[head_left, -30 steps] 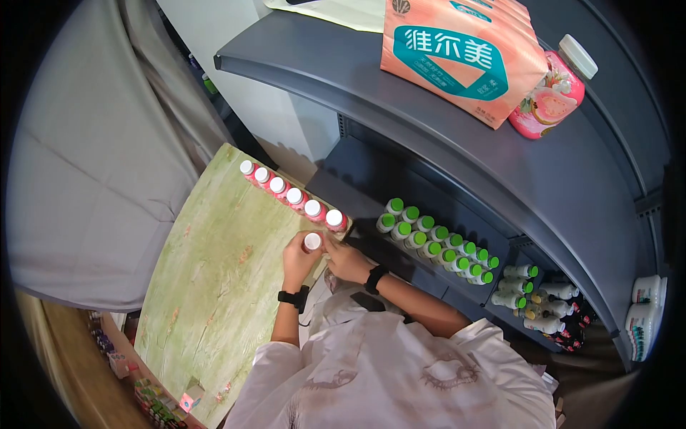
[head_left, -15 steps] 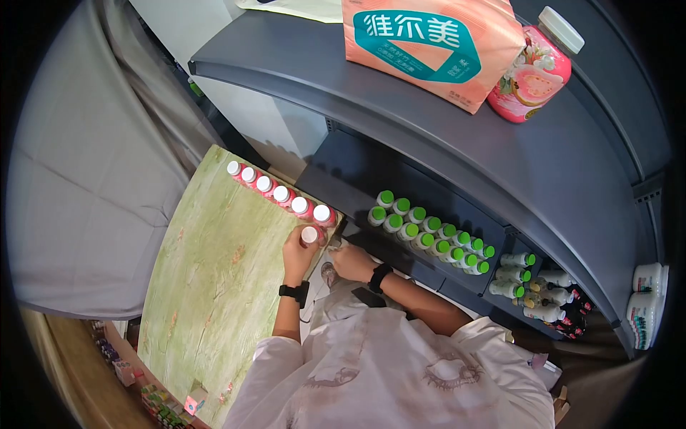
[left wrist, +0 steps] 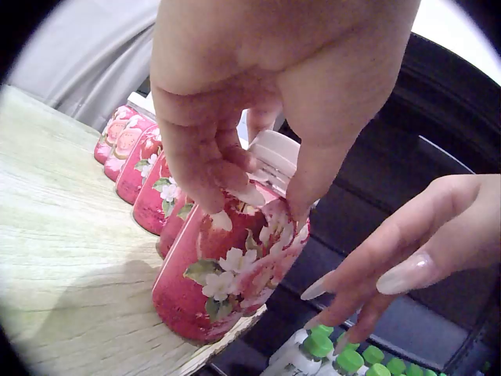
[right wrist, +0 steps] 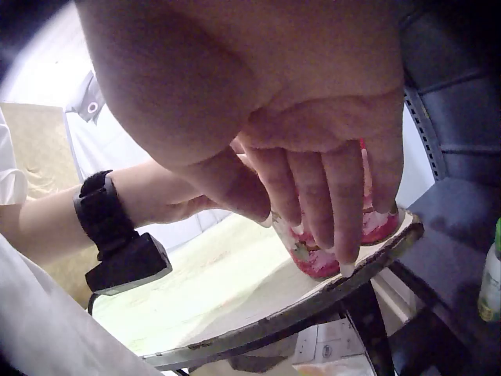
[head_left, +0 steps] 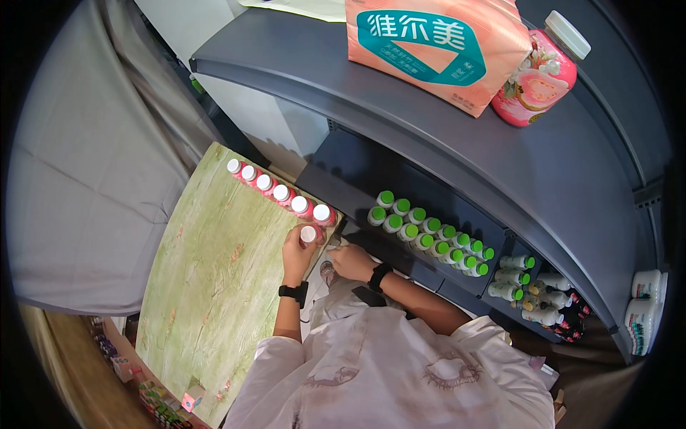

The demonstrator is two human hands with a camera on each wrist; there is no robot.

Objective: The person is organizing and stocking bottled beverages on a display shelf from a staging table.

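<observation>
My left hand [head_left: 295,257] grips a pink drink bottle [left wrist: 235,274] with a white cap just below the cap, fingers on one side and thumb on the other. The bottle carries a flower-and-fruit print and stands near the corner of the green wood-patterned table [head_left: 207,286]. Behind it runs a row of several matching pink bottles [head_left: 282,194] along the table's edge. Apart from the bottle, my right hand [head_left: 351,263] hovers beside the table edge with its fingers extended and nothing in them, as the left wrist view shows.
Beside the table, a dark grey shelf [head_left: 343,171] holds two rows of green-capped white bottles [head_left: 421,239]. On the upper shelf stand an orange tissue pack [head_left: 421,50] and a large pink bottle [head_left: 536,89]. A grey curtain [head_left: 78,179] hangs at the left.
The bottle in my left hand has come closer to the end of the row. My right hand has drawn away from that bottle toward the shelf side. The head view has shifted slightly.
</observation>
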